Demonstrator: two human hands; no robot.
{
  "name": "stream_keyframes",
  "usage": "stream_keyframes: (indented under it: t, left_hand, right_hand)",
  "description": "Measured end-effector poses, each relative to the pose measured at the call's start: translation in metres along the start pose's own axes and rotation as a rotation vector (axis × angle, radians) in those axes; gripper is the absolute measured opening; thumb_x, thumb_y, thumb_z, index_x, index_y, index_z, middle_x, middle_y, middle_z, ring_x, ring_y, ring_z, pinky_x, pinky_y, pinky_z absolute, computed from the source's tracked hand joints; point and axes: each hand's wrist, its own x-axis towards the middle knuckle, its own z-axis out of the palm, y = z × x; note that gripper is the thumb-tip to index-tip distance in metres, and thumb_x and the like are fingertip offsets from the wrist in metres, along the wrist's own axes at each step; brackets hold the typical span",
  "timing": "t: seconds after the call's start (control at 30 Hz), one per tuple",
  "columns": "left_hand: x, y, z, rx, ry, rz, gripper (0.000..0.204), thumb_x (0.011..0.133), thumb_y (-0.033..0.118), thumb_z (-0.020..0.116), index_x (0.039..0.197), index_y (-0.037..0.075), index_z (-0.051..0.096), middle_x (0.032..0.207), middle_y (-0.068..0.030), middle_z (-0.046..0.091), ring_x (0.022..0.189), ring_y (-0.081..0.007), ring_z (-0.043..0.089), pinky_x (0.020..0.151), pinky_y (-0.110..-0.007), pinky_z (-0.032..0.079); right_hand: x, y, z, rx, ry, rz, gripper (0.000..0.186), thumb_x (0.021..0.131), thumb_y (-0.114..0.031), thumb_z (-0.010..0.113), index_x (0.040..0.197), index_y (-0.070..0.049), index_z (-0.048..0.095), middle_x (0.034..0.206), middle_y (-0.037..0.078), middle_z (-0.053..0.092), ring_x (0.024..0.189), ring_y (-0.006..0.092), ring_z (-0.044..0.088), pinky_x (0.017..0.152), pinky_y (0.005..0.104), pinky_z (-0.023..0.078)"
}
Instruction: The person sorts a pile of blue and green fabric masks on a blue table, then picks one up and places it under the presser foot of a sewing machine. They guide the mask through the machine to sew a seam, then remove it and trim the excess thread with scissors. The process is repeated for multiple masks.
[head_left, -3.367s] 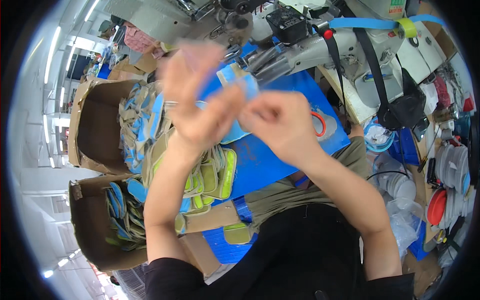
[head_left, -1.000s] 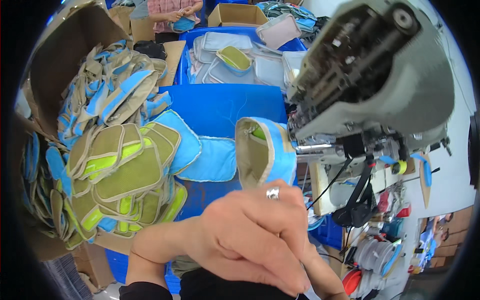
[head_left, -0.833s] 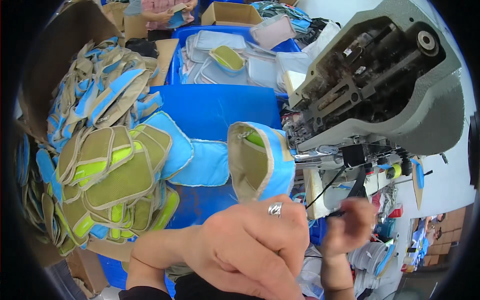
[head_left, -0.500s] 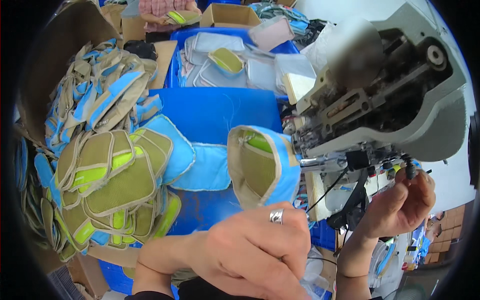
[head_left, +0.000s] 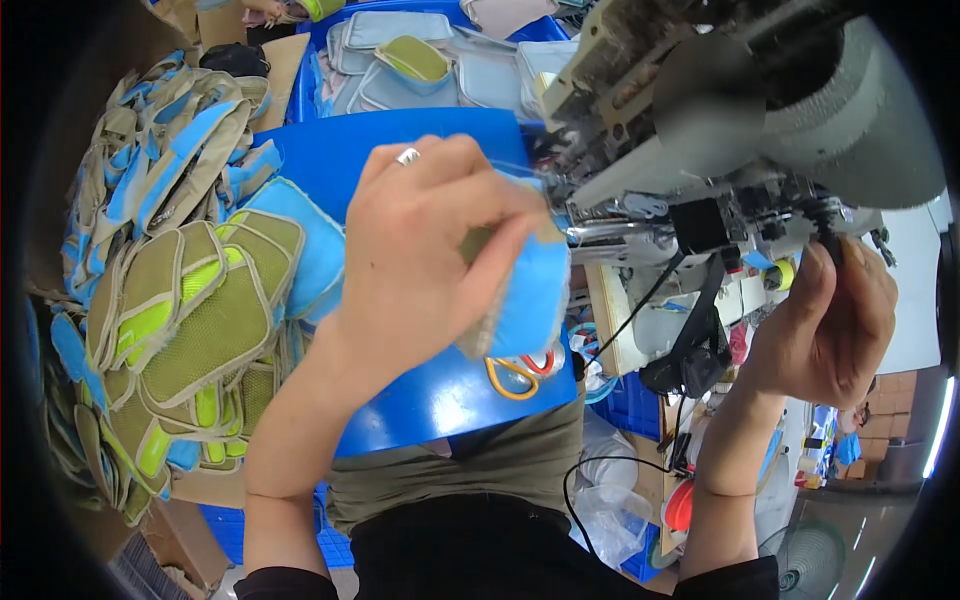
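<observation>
Pouch (head_left: 535, 300), blue and tan, near the tabletop's (head_left: 430, 415) right edge by the sewing machine (head_left: 870, 150): my left hand (head_left: 440, 245) now overlaps it, grip indeterminable; my right hand's (head_left: 830, 330) fingers clench a dark knob (head_left: 826, 225), suggesting machine adjustment.

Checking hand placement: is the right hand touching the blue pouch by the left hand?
Apart. The head view shows a gap: the right hand is right of the blue pouch, with a black strap between them.
</observation>
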Motion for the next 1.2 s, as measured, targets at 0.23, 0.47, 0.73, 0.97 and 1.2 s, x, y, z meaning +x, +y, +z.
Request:
stream_keyframes:
  t: [0.23, 0.47, 0.73, 0.97, 1.2]
  left_hand:
    - [0.000, 0.000, 0.018, 0.107, 0.051, 0.046, 0.008, 0.078, 0.006, 0.081, 0.084, 0.007, 0.077, 0.083, -0.0030, 0.066, 0.087, -0.0218, 0.063, 0.098, -0.042, 0.043]
    - [-0.006, -0.004, 0.022, 0.101, 0.088, 0.090, 0.011, 0.079, 0.005, 0.081, 0.089, 0.006, 0.075, 0.085, -0.0053, 0.066, 0.099, -0.0245, 0.070, 0.106, -0.048, 0.043]
    - [-0.009, -0.011, 0.033, -0.133, 0.082, 0.030, 0.012, 0.080, -0.001, 0.078, 0.091, 0.003, 0.075, 0.089, -0.0067, 0.068, 0.088, -0.0224, 0.068, 0.089, -0.036, 0.050]
    - [-0.013, -0.012, 0.035, -0.339, 0.051, -0.092, 0.015, 0.082, -0.005, 0.075, 0.095, 0.001, 0.076, 0.096, -0.0071, 0.069, 0.076, -0.0134, 0.059, 0.069, -0.027, 0.049]
    - [-0.017, -0.016, 0.039, -0.381, 0.108, -0.134, 0.016, 0.082, -0.007, 0.075, 0.096, 0.000, 0.076, 0.096, -0.0074, 0.068, 0.080, -0.0135, 0.062, 0.070, -0.026, 0.051]
  right_hand:
    - [0.024, 0.016, -0.019, -0.017, -0.244, -0.241, 0.036, 0.081, 0.012, 0.083, 0.114, 0.010, 0.068, 0.106, 0.022, 0.072, 0.094, 0.0296, 0.071, 0.079, 0.0362, 0.060]
    - [0.052, 0.019, -0.023, -0.123, -0.391, -0.509, 0.052, 0.071, 0.006, 0.091, 0.116, 0.006, 0.068, 0.104, 0.017, 0.072, 0.087, 0.0285, 0.070, 0.071, 0.0368, 0.060]
    - [0.046, 0.144, -0.141, -0.209, 0.148, -0.070, 0.027, 0.106, -0.013, 0.059, 0.120, 0.010, 0.065, 0.124, 0.024, 0.071, 0.105, 0.0318, 0.072, 0.097, 0.0397, 0.054]
    - [0.017, 0.355, -0.173, -0.422, -0.603, 1.149, 0.042, 0.110, -0.031, 0.057, 0.133, 0.003, 0.064, 0.134, 0.015, 0.068, 0.122, 0.0255, 0.065, 0.105, 0.0368, 0.050]
    - [-0.056, 0.381, -0.198, 0.353, -0.207, 1.376, 0.040, 0.111, -0.031, 0.051, 0.138, -0.003, 0.060, 0.136, 0.013, 0.067, 0.122, 0.0250, 0.066, 0.107, 0.0397, 0.052]
